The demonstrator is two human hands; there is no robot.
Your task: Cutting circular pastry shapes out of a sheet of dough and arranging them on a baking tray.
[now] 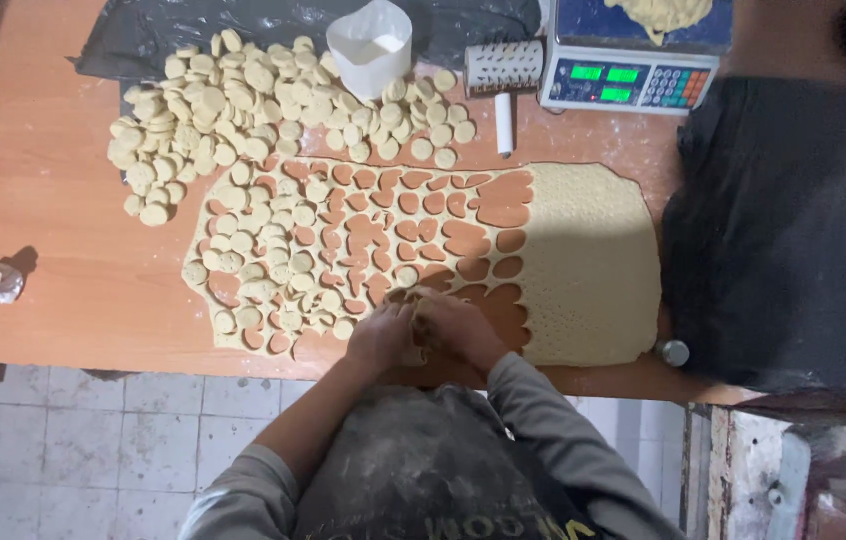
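The left hand [380, 335] and the right hand [458, 325] touch each other at the near edge of the flat pale perforated dough sheet [588, 265]; fingers curled together, around what I cannot tell. Beyond lie cut round dough discs [243, 105], a white plastic cup [371, 47] and a digital scale [628, 80] on the orange wooden table [53, 220].

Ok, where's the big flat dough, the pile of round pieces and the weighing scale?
Dough sheet [588, 265], head view, on its uncut right part.
Pile of round pieces [233, 100], head view, on the middle of the heap.
Weighing scale [628, 82], head view, on its front panel.
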